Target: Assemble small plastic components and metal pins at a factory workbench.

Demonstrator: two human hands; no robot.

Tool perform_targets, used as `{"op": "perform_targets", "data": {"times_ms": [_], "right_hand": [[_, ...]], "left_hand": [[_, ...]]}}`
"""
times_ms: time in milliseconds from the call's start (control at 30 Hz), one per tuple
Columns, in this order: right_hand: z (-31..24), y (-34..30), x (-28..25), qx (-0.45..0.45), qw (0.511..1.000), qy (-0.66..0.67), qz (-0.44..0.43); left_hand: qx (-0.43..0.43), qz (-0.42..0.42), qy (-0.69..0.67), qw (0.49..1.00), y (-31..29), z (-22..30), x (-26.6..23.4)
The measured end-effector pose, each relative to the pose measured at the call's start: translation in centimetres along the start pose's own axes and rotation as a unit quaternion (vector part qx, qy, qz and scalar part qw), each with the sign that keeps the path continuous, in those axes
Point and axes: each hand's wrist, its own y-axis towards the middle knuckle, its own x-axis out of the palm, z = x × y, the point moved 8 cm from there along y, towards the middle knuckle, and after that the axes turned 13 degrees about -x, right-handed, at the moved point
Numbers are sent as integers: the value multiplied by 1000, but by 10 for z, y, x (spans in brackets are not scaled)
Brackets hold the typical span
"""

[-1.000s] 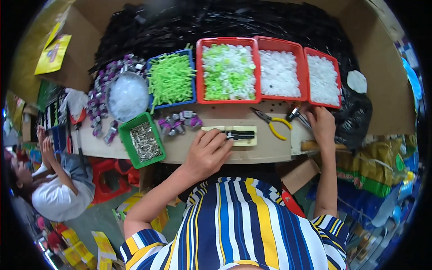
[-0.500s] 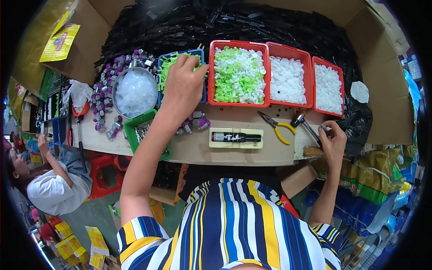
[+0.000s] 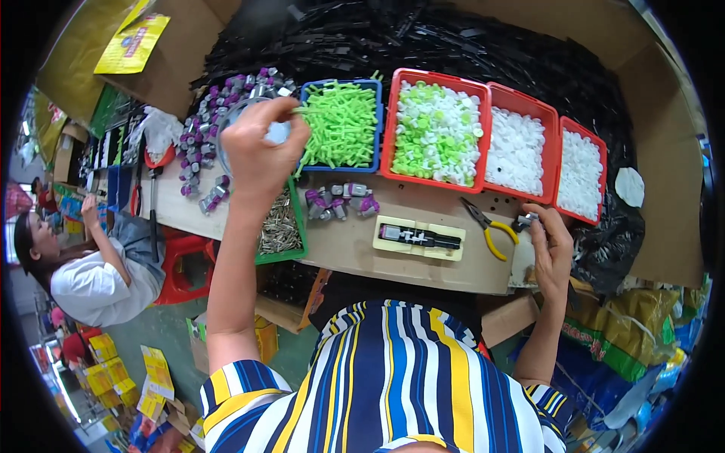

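Note:
My left hand (image 3: 260,151), fingers pinched, hangs over the round bowl (image 3: 224,143) of clear plastic pieces and hides much of it. A thin green plastic stick seems to show at its fingertips, beside the blue tray (image 3: 339,167) of green sticks (image 3: 340,121). My right hand (image 3: 553,249) is closed at the table's right side, by the head of a hammer-like tool (image 3: 522,221); what its fingers hold cannot be made out. Between the hands, a cream block-shaped holder (image 3: 384,245) carries a black assembly (image 3: 423,237) with white and metal parts.
Pliers (image 3: 501,240) with yellow handles lie left of my right hand. Red trays (image 3: 434,181) of green and white caps stand behind. A green tray (image 3: 298,226) holds metal pins; purple-grey parts (image 3: 340,200) lie near it. Black strips (image 3: 453,45) pile up behind. A person (image 3: 106,264) sits at left.
My left hand has moved left from the green sticks to over the bowl. My right hand has come closer to the tool's head. The whole view has shifted slightly.

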Motion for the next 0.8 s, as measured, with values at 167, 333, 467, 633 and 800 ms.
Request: {"op": "perform_targets", "data": {"times_ms": [167,333,467,633,800], "right_hand": [[-10,16,26,-19,999,45,-13],[-22,21,28,-27,1000,8,-9],[-33,24,29,-43,999,-24,-20],[-44,25,28,-43,999,-20,-13],[-59,33,42,-45,997,58,13]], "left_hand": [[-148,15,19,989,-13,-68,-43],[-87,4,56,995,-14,-77,-40],[-47,-36,138,989,-17,-74,-29],[-26,-14,150,988,-17,-58,-42],[-141,-42,-9,989,-28,-35,-49]]}}
